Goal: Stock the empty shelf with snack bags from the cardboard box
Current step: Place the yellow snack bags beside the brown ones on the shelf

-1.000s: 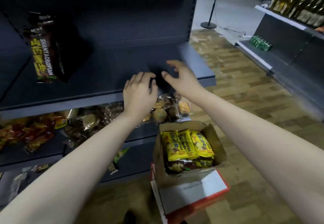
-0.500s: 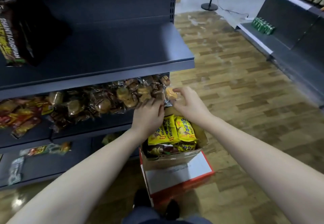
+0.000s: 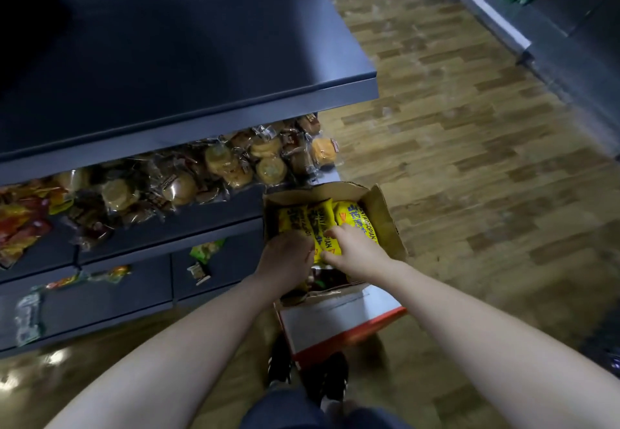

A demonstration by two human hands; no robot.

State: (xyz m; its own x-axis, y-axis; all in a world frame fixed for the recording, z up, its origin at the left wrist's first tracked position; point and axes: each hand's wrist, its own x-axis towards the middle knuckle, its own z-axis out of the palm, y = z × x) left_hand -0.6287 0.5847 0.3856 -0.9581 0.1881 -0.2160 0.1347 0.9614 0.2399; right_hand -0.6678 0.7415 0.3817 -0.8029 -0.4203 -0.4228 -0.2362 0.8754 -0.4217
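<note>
An open cardboard box stands on the floor at the foot of the shelving, filled with yellow snack bags standing on end. Both my hands are down inside it. My left hand curls its fingers round the left side of the bags. On the right side, the fingers of my right hand close over the top of a yellow bag. The dark blue empty shelf is above and to the left of the box, with nothing on the part in view.
Wrapped buns and cakes fill the shelf below the empty one, with red and yellow packets further left. A few small packets lie on the lowest shelf. A white and red carton sits under the box. Another shelving unit with green cans stands across the wooden-floored aisle.
Both hands have come down from the empty shelf, past the bun shelf, into the box and onto the yellow bags. My view has tilted downward.
</note>
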